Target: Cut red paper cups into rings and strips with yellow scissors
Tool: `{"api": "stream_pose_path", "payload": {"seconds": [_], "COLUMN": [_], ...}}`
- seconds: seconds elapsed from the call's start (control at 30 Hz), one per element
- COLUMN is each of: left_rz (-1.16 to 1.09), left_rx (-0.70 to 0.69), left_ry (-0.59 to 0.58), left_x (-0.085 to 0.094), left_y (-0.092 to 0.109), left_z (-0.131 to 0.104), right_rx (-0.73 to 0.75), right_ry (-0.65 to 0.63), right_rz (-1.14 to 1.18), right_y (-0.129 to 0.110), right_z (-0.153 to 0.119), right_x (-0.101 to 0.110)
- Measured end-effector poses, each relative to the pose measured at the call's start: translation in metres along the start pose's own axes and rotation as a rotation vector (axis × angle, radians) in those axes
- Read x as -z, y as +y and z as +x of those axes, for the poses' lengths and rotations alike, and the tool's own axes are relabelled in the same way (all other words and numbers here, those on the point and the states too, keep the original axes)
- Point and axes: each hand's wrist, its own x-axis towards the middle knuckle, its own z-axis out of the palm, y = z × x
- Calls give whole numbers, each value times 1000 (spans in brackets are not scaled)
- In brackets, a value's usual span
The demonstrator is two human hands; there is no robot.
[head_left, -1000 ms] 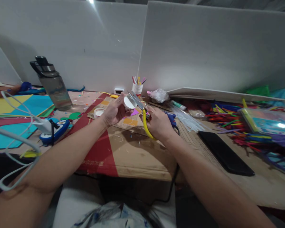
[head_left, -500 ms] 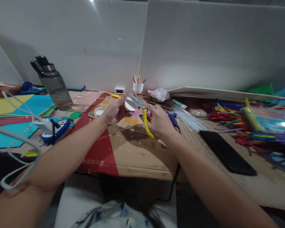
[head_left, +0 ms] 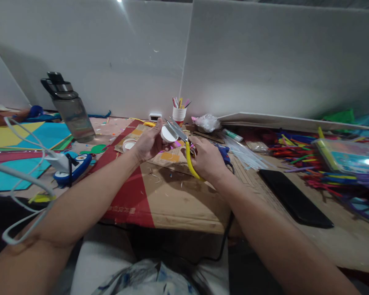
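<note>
My left hand (head_left: pixel 150 144) is closed on a small white round piece (head_left: pixel 168 135), like a cut cup bottom, with the thumb up at its edge. In my right hand (head_left: pixel 207 157) is a pair of yellow-handled scissors (head_left: pixel 190 162). Their blades point up and left, parted a little, and lie at the right edge of the white piece. Whether they are cutting into it I cannot tell. Below both hands lies a piece of cardboard with orange patches (head_left: pixel 170 156). A white ring (head_left: pixel 129 144) rests beside my left wrist.
A tall water bottle (head_left: pixel 72 114) stands at the left near coloured paper sheets (head_left: pixel 17 172). A paper cup of pens (head_left: pixel 179 114) is at the back. To the right are a black phone (head_left: pixel 295 198), clear glue sticks (head_left: pixel 246 151) and bundled pipe cleaners (head_left: pixel 295 147). A white cable (head_left: pixel 18 237) hangs near my left arm.
The white piece has tilted in my left hand, so more of its side shows. The scissor blades have drawn closer together. Both arms stay nearly in place.
</note>
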Motion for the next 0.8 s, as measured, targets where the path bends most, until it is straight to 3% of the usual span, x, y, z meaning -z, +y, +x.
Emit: {"api": "stream_pose_path", "payload": {"seconds": [0.2, 0.47, 0.8], "left_rz": [-28, -4, -2], "left_rx": [-55, -13, 33], "left_ry": [-3, -29, 2], "left_x": [0, 0, 2], "left_y": [-2, -3, 3], "left_z": [1, -3, -1], "right_rx": [-2, -3, 18], "right_ry": [9, -6, 7], "right_rz": [0, 89, 38], "right_y": [2, 0, 1], "right_z": [1, 2, 1], "right_x": [-2, 1, 1]}}
